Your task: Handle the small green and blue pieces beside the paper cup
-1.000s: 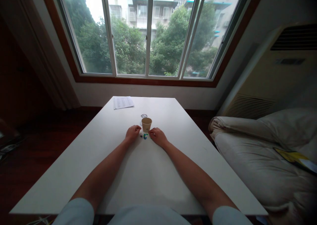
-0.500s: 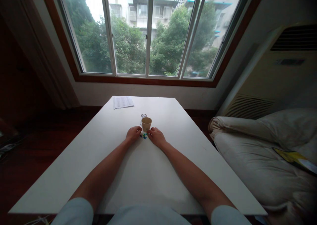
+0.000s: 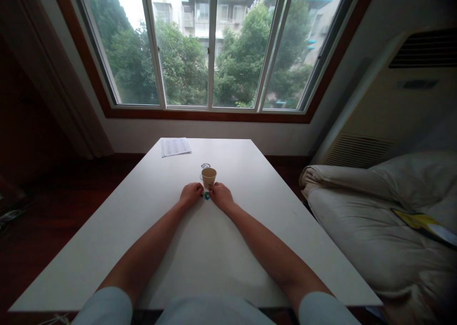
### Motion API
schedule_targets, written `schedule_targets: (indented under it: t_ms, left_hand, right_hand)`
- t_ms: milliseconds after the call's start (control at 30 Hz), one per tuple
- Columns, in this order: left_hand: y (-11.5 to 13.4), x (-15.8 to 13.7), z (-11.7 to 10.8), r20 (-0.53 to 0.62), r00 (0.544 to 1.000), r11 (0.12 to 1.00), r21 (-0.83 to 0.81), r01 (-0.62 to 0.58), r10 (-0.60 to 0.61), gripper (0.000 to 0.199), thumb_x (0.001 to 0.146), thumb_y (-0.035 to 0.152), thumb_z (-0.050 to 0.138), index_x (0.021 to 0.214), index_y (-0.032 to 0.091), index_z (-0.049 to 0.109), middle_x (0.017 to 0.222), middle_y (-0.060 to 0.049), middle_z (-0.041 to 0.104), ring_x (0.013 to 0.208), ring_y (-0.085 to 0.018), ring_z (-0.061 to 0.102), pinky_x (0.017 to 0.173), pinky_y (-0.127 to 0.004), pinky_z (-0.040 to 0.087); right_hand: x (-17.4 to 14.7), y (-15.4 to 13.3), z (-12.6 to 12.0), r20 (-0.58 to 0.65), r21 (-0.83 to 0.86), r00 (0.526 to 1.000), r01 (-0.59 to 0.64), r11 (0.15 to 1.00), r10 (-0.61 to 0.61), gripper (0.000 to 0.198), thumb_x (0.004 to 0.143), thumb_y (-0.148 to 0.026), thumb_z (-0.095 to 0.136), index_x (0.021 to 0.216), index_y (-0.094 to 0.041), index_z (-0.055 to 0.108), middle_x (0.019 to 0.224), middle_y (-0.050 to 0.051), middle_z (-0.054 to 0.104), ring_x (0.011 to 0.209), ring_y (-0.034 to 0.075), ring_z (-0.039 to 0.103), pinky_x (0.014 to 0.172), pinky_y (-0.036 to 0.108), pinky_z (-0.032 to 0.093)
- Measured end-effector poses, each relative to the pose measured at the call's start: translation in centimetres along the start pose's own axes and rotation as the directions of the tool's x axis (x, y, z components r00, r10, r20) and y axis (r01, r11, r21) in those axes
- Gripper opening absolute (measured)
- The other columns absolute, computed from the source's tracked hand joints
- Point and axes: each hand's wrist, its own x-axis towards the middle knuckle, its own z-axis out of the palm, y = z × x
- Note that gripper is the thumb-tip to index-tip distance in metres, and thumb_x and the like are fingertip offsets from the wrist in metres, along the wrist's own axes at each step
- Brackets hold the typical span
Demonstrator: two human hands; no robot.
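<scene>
A tan paper cup (image 3: pixel 209 176) stands upright on the white table (image 3: pixel 214 248), just beyond my hands. Small blue and green bits (image 3: pixel 207 196), too small to name, lie on the tabletop in front of it. To the left of these bits is my left hand (image 3: pixel 192 194), its fingers curled and pressed together. My right hand (image 3: pixel 222 195) rests opposite, thumb and fingers pinched beside the bits and near the cup's base. Whatever either hand pinches is hidden by the fingers. Behind the cup lies a thin dark-rimmed round thing (image 3: pixel 205 166), partly covered by the cup.
Printed sheets of paper (image 3: pixel 176 147) lie at the table's far left corner. To the right is a couch-like seat with beige bedding (image 3: pixel 353 210) and a yellow item (image 3: pixel 421 222) on it. A window and an air conditioner (image 3: pixel 400 101) are beyond the table.
The view has shifted slightly. My right hand has moved a little to the left, so its fingertips are closer to my left hand and the coloured bits. The cup stays standing.
</scene>
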Motion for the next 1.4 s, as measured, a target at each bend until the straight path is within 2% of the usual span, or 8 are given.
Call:
schedule_targets:
  t_ms: [133, 333, 433, 667, 933, 1167, 1400]
  left_hand:
    - [0.1, -0.2, -0.2, 0.002, 1.000, 1.000, 0.005, -0.002, 0.002, 0.023, 0.085, 0.025, 0.051, 0.088, 0.024, 0.074, 0.092, -0.005, 0.073, 0.087, -0.020, 0.062, 0.078, -0.027, 0.041]
    - [0.8, -0.4, -0.7, 0.015, 1.000, 0.999, 0.041, 0.002, -0.003, 0.024, 0.086, 0.024, 0.050, 0.090, 0.023, 0.074, 0.096, -0.004, 0.074, 0.092, -0.019, 0.063, 0.080, -0.027, 0.042]
    - [1.5, -0.6, -1.2, 0.029, 0.999, 0.998, 0.052, 0.031, -0.032, 0.024, 0.086, 0.023, 0.051, 0.091, 0.023, 0.074, 0.098, -0.004, 0.074, 0.094, -0.019, 0.063, 0.082, -0.027, 0.043]
    - [2.7, -1.1, -2.4, 0.060, 0.997, 0.998, 0.035, 0.051, -0.053, 0.023, 0.086, 0.023, 0.053, 0.092, 0.024, 0.076, 0.100, -0.004, 0.075, 0.096, -0.020, 0.064, 0.082, -0.027, 0.044]
    - [2.6, -1.1, -2.3, 0.039, 0.999, 0.999, 0.026, 0.033, -0.034, 0.024, 0.086, 0.023, 0.052, 0.090, 0.023, 0.076, 0.096, -0.003, 0.075, 0.093, -0.019, 0.065, 0.080, -0.026, 0.044]
    - [2.4, -1.0, -2.1, 0.040, 0.998, 0.998, 0.032, 0.052, -0.053, 0.023, 0.085, 0.025, 0.053, 0.091, 0.023, 0.076, 0.095, -0.003, 0.075, 0.093, -0.019, 0.064, 0.079, -0.026, 0.043]
    - [1.7, -0.8, -1.2, 0.013, 0.999, 0.998, 0.058, 0.037, -0.037, 0.023, 0.088, 0.027, 0.052, 0.090, 0.023, 0.075, 0.094, -0.004, 0.074, 0.090, -0.019, 0.062, 0.081, -0.026, 0.043]
  right_hand:
    - [0.1, -0.7, -0.5, 0.050, -0.027, 0.999, 0.001, 1.000, 0.001, 0.010, 0.087, -0.029, 0.066, 0.091, -0.024, 0.073, 0.099, 0.008, 0.068, 0.093, 0.021, 0.060, 0.075, 0.029, 0.043]
    - [0.4, -2.0, -2.1, 0.208, -0.096, 0.978, 0.011, 0.995, 0.009, 0.015, 0.090, -0.025, 0.060, 0.097, -0.021, 0.073, 0.105, 0.007, 0.070, 0.095, 0.019, 0.062, 0.079, 0.025, 0.042]
    - [0.5, -2.5, -2.4, 0.225, -0.118, 0.974, -0.003, 0.993, 0.029, 0.019, 0.093, -0.024, 0.056, 0.098, -0.019, 0.073, 0.107, 0.008, 0.070, 0.097, 0.019, 0.062, 0.081, 0.025, 0.041]
    - [0.5, -2.0, -1.7, 0.174, -0.116, 0.985, 0.006, 0.993, 0.014, 0.020, 0.095, -0.023, 0.053, 0.094, -0.019, 0.072, 0.102, 0.008, 0.071, 0.091, 0.020, 0.064, 0.077, 0.025, 0.041]
    - [0.4, -1.2, -1.2, 0.115, -0.042, 0.993, 0.018, 0.999, -0.013, 0.018, 0.095, -0.024, 0.054, 0.092, -0.020, 0.071, 0.103, 0.007, 0.069, 0.086, 0.018, 0.062, 0.075, 0.026, 0.039]
    - [0.3, -0.8, -1.9, 0.026, 0.023, 0.994, 0.108, 0.994, -0.108, 0.014, 0.096, -0.026, 0.056, 0.089, -0.021, 0.066, 0.099, 0.004, 0.066, 0.081, 0.016, 0.059, 0.071, 0.025, 0.038]
    - [0.2, -0.8, -2.5, -0.111, 0.093, 0.971, 0.222, 0.971, -0.212, 0.009, 0.094, -0.022, 0.058, 0.087, -0.021, 0.063, 0.094, 0.003, 0.064, 0.090, 0.017, 0.056, 0.078, 0.025, 0.040]
